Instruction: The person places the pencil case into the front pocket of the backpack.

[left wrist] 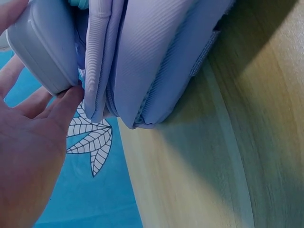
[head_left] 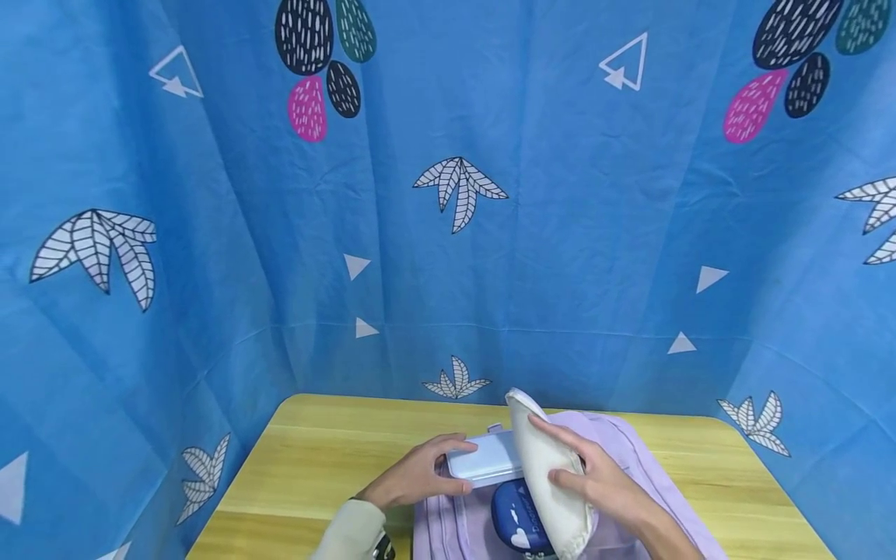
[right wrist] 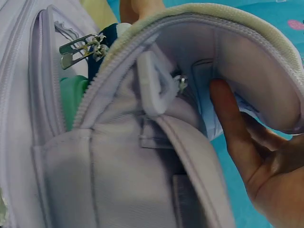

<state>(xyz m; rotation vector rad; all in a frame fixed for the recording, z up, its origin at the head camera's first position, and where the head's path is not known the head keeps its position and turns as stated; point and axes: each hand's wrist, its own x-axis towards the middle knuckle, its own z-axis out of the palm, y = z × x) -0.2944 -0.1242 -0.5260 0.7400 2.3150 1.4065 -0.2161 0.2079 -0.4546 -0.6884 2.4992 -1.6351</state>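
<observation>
My left hand [head_left: 423, 473] grips one end of a pale blue box-like case [head_left: 486, 459], thumb on the near side and fingers on the far side. In the left wrist view that case [left wrist: 42, 45] sits beside the opening of a lavender backpack [left wrist: 142, 61]. With my right hand [head_left: 595, 478] I hold up a cream flap [head_left: 546, 474] of the backpack, whose zipped edge [right wrist: 109, 71] shows in the right wrist view. A navy pouch [head_left: 514, 517] with a white heart lies between case and flap. The flap hides part of both.
The backpack lies on a wooden table [head_left: 315, 443]. A blue patterned curtain [head_left: 448, 272] hangs behind and at both sides. In the right wrist view a green object [right wrist: 71, 97], metal clasps [right wrist: 76, 50] and a white plastic buckle [right wrist: 151, 85] appear near the zip.
</observation>
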